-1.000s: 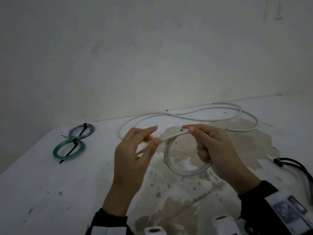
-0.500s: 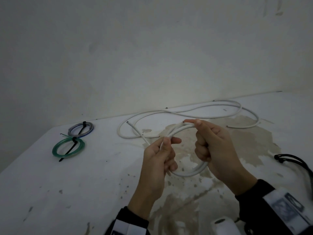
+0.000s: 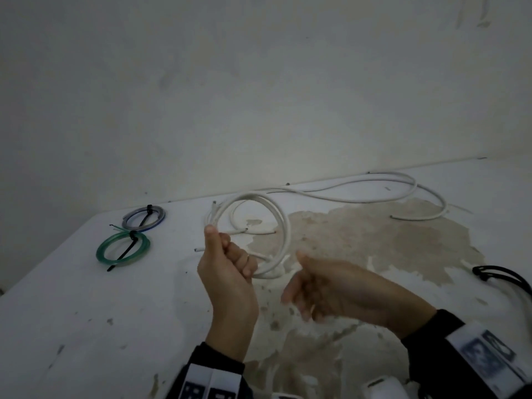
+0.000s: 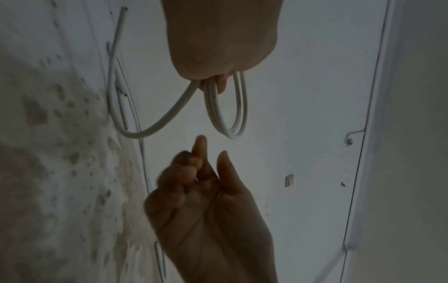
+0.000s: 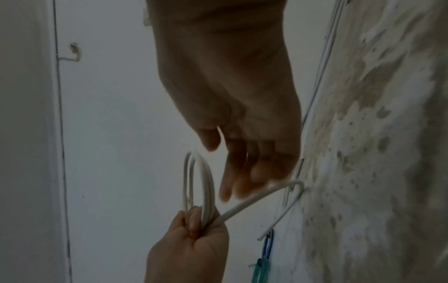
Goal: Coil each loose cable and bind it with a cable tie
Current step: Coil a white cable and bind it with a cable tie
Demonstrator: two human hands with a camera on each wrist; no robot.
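Observation:
A white cable (image 3: pixel 283 226) is partly wound into a coil of a few loops. My left hand (image 3: pixel 230 260) grips the coil at its lower left and holds it upright above the table; the fist shows in the left wrist view (image 4: pixel 218 57) with the loops (image 4: pixel 232 118) hanging from it. One loose strand (image 5: pixel 254 201) trails off to the table. My right hand (image 3: pixel 305 295) hovers just right of the coil, fingers relaxed, holding nothing. In the right wrist view its fingers (image 5: pixel 242 172) hang beside the loops (image 5: pixel 207 183).
A second long white cable (image 3: pixel 374 194) lies loose along the wall at the back. At the far left lie a green coil (image 3: pixel 123 247) and a grey-blue coil (image 3: pixel 144 218), each bound with a black tie. Something black (image 3: pixel 501 277) lies at the right edge of the stained table (image 3: pixel 86 326).
My right hand has let go of the coil and dropped down to the right. My left hand has taken the coil alone and now holds it upright.

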